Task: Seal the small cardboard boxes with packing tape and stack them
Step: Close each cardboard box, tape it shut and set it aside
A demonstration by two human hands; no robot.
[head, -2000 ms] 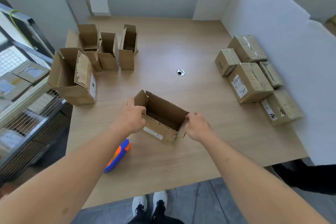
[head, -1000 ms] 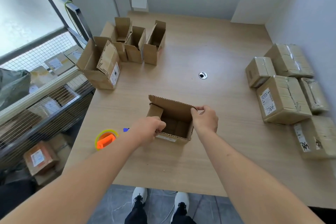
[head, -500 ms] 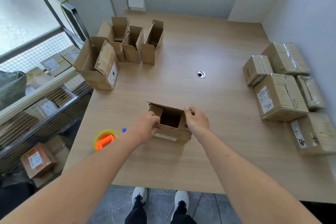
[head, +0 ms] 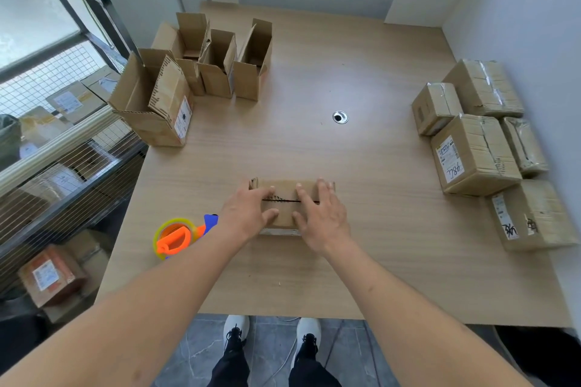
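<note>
A small cardboard box sits on the wooden table near its front edge, its top flaps folded down with a dark seam between them. My left hand presses flat on the left part of the flaps. On the right part, my right hand presses with fingers spread. A tape dispenser, orange and blue with a yellow roll, lies on the table left of my left forearm.
Several open empty boxes stand at the back left, with a bigger open box in front of them. Several taped boxes lie along the right wall. A wire shelf with parcels borders the table's left side.
The box stood open with both hands at its flaps. Now the flaps are folded shut and both hands lie flat on top.
</note>
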